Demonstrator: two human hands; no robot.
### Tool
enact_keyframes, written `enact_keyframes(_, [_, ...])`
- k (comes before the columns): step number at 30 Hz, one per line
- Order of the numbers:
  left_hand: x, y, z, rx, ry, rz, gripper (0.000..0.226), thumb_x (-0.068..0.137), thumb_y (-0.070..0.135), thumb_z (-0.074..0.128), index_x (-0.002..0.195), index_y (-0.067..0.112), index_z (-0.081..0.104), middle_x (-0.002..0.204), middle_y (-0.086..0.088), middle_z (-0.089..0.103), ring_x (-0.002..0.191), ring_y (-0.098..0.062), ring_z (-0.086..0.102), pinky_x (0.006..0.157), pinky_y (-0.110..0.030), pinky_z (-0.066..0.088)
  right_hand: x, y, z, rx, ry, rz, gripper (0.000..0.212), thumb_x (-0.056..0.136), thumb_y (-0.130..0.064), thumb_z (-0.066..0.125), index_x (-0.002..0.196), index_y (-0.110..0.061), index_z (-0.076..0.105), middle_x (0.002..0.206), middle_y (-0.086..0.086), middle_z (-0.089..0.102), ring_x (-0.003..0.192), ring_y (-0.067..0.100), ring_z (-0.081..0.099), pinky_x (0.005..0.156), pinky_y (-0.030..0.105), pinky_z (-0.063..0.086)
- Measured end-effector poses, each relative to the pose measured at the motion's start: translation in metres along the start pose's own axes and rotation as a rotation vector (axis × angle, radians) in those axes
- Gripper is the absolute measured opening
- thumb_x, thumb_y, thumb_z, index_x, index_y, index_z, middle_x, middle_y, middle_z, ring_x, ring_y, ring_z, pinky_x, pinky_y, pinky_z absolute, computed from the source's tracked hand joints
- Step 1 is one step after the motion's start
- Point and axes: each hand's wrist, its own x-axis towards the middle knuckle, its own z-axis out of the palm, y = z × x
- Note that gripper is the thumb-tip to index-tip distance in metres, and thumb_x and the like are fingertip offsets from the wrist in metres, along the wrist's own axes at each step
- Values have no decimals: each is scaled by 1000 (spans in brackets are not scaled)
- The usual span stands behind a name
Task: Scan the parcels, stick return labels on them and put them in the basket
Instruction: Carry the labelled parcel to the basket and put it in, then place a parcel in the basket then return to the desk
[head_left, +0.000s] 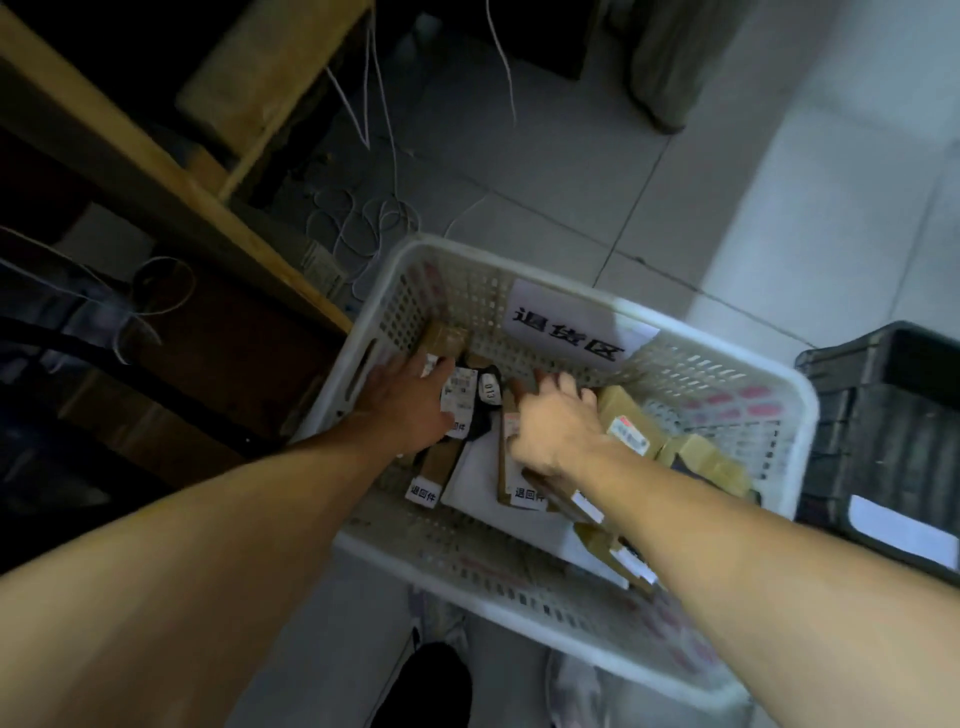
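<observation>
Left hand (410, 400) lies flat, fingers straight on a parcel (460, 387) mid-frame; right hand (550, 421) curls onto another box (511, 467). Both sit inside the basket (571, 291), which holds several labelled parcels, so much seems done.

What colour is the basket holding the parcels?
White basket, seen in the head view.
</observation>
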Motion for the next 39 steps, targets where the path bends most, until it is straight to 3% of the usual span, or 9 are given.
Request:
enact_keyframes(3, [-70, 34, -44, 90, 38, -64, 81, 95, 58, 47, 159, 31, 6, 168, -7, -3, 153, -34, -3, 123, -49, 2, -62, 3, -41, -80, 25, -69, 75, 92, -40, 56, 156, -20, 21, 165, 13, 7, 150, 39, 3, 119, 61, 12])
enact_keyframes(5, [-128, 64, -73, 97, 70, -100, 78, 95, 59, 45, 159, 33, 8, 168, -8, -2, 153, -35, -2, 122, -50, 3, -114, 7, -73, -121, 55, -90, 80, 93, -42, 54, 159, -24, 12, 166, 9, -1, 151, 38, -3, 119, 62, 8])
enact_keyframes(12, [-331, 142, -185, 24, 344, -124, 79, 93, 57, 47, 158, 31, 11, 167, -13, 1, 153, -37, 2, 123, -50, 10, -324, -10, -178, -144, 318, -170, 78, 93, -47, 54, 156, -23, 16, 165, 7, 4, 150, 36, 0, 117, 62, 14])
enact_keyframes(17, [-470, 152, -221, 11, 470, -157, 80, 93, 54, 51, 158, 34, 8, 167, -12, 0, 153, -36, 0, 124, -51, 7, -453, -61, -204, -197, 425, -283, 83, 92, -44, 57, 158, -22, 12, 165, 8, 5, 151, 36, 1, 118, 62, 13])
enact_keyframes(28, [-698, 47, -174, -184, 685, -519, 80, 93, 46, 53, 158, 35, 7, 167, -12, 0, 153, -38, -1, 124, -50, 1, -602, -237, -171, -373, 515, -694, 78, 94, -41, 54, 158, -24, 12, 166, 8, 7, 152, 33, 0, 119, 60, 11])
enact_keyframes(35, [-805, -45, -123, -284, 708, -818, 82, 91, 58, 51, 158, 36, 9, 165, -15, 5, 150, -38, 6, 122, -53, 4, -653, -376, -125, -512, 471, -927, 80, 92, -38, 54, 158, -24, 11, 166, 10, 4, 152, 33, 0, 118, 61, 10])
enact_keyframes(39, [-844, -80, -94, -339, 656, -920, 81, 93, 56, 52, 157, 36, 7, 166, -13, 0, 152, -38, 1, 123, -53, 1, -670, -424, -90, -569, 444, -1031, 80, 91, -44, 55, 156, -23, 14, 162, 9, 12, 151, 33, 5, 117, 60, 13])
